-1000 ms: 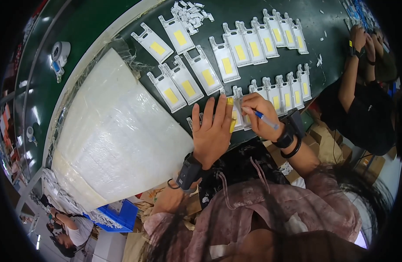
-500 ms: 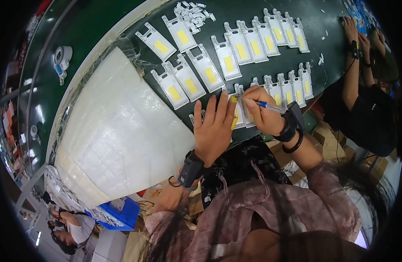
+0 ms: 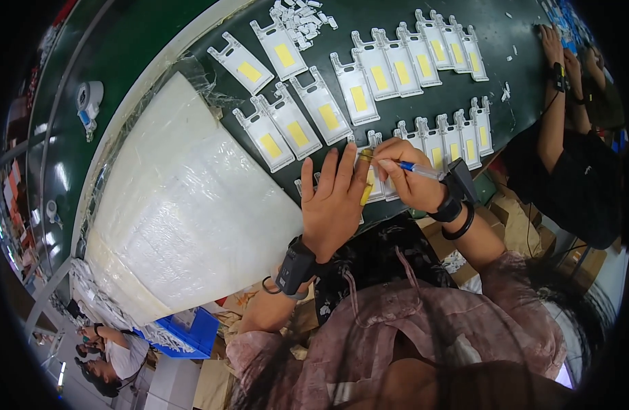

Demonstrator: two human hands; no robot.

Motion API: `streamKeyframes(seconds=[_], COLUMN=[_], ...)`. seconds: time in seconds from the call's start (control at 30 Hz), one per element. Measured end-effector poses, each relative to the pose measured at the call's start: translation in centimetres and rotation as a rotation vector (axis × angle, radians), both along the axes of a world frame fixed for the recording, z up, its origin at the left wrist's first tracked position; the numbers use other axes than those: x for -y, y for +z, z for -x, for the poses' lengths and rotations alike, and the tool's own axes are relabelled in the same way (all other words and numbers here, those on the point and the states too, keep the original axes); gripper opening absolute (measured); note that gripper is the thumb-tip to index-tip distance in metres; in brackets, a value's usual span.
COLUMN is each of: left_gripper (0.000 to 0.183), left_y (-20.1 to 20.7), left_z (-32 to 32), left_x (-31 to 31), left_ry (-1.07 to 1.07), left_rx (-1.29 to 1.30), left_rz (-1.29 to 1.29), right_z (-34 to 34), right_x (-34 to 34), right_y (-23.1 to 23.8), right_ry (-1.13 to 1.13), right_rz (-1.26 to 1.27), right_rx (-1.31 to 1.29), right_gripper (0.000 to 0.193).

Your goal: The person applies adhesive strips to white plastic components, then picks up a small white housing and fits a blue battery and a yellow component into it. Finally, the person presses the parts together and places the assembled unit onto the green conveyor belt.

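My left hand (image 3: 333,203) lies flat, fingers spread, on a white card with a yellow patch (image 3: 370,186) at the near edge of the dark green table (image 3: 171,41). My right hand (image 3: 404,176) grips a thin blue-tipped tool (image 3: 409,166), its point on that card beside my left fingertips. Both wrists wear black bands. Rows of similar white cards with yellow patches (image 3: 328,113) lie across the table beyond my hands.
A large stack of white sheets wrapped in clear plastic (image 3: 178,205) fills the table to my left. Small white scraps (image 3: 297,17) lie at the far edge. Another person's arms (image 3: 557,102) work at the right. A blue bin (image 3: 181,335) sits below left.
My left hand has spread flatter over the card and my right hand with the tool has shifted slightly left toward it. The view has tilted a little.
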State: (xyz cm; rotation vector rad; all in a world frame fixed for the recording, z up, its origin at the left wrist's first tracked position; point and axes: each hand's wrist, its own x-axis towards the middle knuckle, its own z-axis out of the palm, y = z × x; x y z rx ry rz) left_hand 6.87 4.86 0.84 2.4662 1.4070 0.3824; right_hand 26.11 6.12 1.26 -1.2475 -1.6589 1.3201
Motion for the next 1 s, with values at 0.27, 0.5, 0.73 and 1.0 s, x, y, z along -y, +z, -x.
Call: streamKeyframes(seconds=[0.27, 0.5, 0.73, 1.0], left_gripper=[0.036, 0.034, 0.033, 0.036], left_y=[-0.5, -0.4, -0.4, -0.6], left_z=[-0.2, -0.3, -0.3, -0.4], left_x=[0.3, 0.3, 0.4, 0.4], left_ry=[0.012, 0.017, 0.023, 0.018], left_rx=[0.025, 0.013, 0.016, -0.023], left_rz=[-0.014, -0.001, -0.009, -0.023], right_z=[0.3, 0.4, 0.2, 0.2], right_x=[-0.6, -1.2, 0.0, -0.9], right_y=[-0.2, -0.9, -0.7, -0.9], right_ry=[0.039, 0.089, 0.013, 0.099], right_rz=[-0.147, -0.374, -0.071, -0.249], right_rx=[0.065, 0.106, -0.011, 0.095], right_gripper=[0.007, 0.007, 0.007, 0.008])
